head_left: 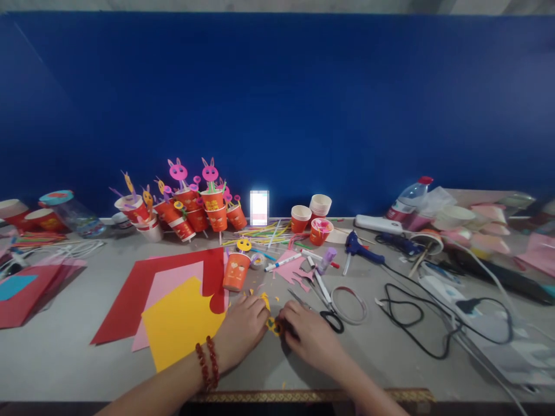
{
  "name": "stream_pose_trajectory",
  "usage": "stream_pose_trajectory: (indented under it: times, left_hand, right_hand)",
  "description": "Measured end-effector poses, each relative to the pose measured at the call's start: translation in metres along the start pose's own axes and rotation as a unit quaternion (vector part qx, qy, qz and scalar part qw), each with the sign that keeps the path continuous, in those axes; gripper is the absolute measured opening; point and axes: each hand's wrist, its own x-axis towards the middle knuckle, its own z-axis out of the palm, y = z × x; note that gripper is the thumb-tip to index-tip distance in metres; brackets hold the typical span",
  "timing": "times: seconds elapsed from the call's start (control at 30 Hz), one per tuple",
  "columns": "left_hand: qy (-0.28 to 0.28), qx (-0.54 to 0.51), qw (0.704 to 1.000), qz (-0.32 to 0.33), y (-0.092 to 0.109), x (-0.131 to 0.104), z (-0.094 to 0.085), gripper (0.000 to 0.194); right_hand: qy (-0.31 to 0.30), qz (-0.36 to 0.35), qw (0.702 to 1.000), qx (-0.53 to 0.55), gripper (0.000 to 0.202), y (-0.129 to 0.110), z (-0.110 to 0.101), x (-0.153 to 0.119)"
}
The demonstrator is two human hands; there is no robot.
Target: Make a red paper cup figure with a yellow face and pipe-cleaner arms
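Observation:
A small yellow paper cutout (pixel 273 326) with dark spots lies between my hands, low over the grey table. My left hand (pixel 245 325), with red beads at the wrist, has its fingers curled and closed at the cutout's left side. From the right, my right hand (pixel 309 334) pinches the cutout's other edge; its fingertips are partly hidden. Yellow paper scraps (pixel 264 299) lie just beyond my fingers. Scissors with black handles (pixel 333 321) rest beside my right hand. An orange paper cup (pixel 236 271) with a yellow face on top stands beyond my left hand.
Yellow sheet (pixel 182 323), pink sheet (pixel 145 335) and red sheet (pixel 121 312) overlap at left. Decorated cups (pixel 217 218) crowd the back. A blue glue gun (pixel 362 249) trails its black cable (pixel 399 335) across the right. A tape roll (pixel 364 312) lies near the scissors.

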Motion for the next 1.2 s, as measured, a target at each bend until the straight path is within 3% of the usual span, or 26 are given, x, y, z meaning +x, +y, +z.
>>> stream_pose_trajectory:
  times: [0.1, 0.2, 0.27, 0.33, 0.43, 0.53, 0.67, 0.8, 0.97, 1.2]
  left_hand:
    - [0.013, 0.010, 1.000, -0.003, -0.004, -0.001, -0.001, 0.004]
    - [0.099, -0.026, 0.993, -0.052, -0.021, -0.003, -0.008, 0.010]
    - [0.197, -0.038, 0.971, -0.126, -0.040, -0.002, -0.011, 0.025]
    - [0.248, -0.048, 0.946, -0.203, -0.062, 0.001, -0.010, 0.055]
    - [0.214, -0.124, 0.927, -0.281, -0.087, 0.006, 0.001, 0.079]
    - [0.188, -0.200, 0.903, -0.330, -0.097, 0.007, 0.017, 0.084]
    - [0.216, -0.207, 0.890, -0.343, -0.099, 0.004, 0.030, 0.083]
    - [0.239, -0.190, 0.887, -0.346, -0.102, 0.003, 0.030, 0.086]
    - [0.229, -0.164, 0.887, -0.367, -0.107, 0.010, 0.030, 0.084]
    - [0.237, -0.137, 0.887, -0.372, -0.107, 0.013, 0.033, 0.082]
  right_hand:
    - [0.008, -0.017, 1.000, 0.007, 0.023, 0.007, -0.002, 0.009]
    - [0.004, -0.037, 0.999, 0.028, 0.024, 0.010, -0.005, 0.013]
    - [0.004, -0.052, 0.997, 0.051, 0.024, 0.010, -0.006, 0.011]
    - [0.012, -0.060, 0.996, 0.068, 0.025, 0.009, -0.006, 0.008]
    - [0.030, -0.063, 0.994, 0.079, 0.027, 0.009, -0.004, 0.003]
    - [0.043, -0.073, 0.993, 0.083, 0.027, 0.012, 0.001, 0.001]
    - [0.068, -0.083, 0.991, 0.086, 0.029, 0.017, 0.008, 0.003]
    - [0.081, -0.087, 0.990, 0.079, 0.027, 0.019, 0.011, 0.005]
    - [0.102, -0.095, 0.990, 0.035, 0.009, 0.020, 0.008, 0.008]
    - [0.141, -0.053, 0.988, 0.007, 0.019, 0.027, 0.005, 0.010]
